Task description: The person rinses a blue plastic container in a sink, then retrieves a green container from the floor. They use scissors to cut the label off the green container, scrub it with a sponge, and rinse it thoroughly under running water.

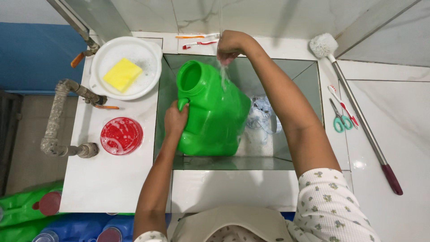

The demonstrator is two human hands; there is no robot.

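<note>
Water runs in a thin stream onto the big bright-green plastic jug (215, 112), which sits tilted inside the square recessed sink (313, 85), its wide round mouth turned toward the sink's back-left corner so the shoulder faces up to the stream. The left hand (175, 120) is closed around the jug's moulded handle on the side nearest the sink's left wall, which looks to be what steadies the jug at that slant. The right hand (230, 45) hovers at the sink's back edge with fingers curled loosely downward into the falling water; it grips nothing that I can make out. Behind the jug, a crumpled blue-and-white cloth (263, 117) lies on the sink floor. On the counter's left side a round white basin (127, 67) holds a yellow sponge (122, 74) in suds, and a red round lid (121, 135) lies nearer the front. Two toothbrushes (197, 40) rest along the back edge, while teal-handled scissors (341, 118) and a long-handled white brush (358, 116) lie right of the sink.
</note>
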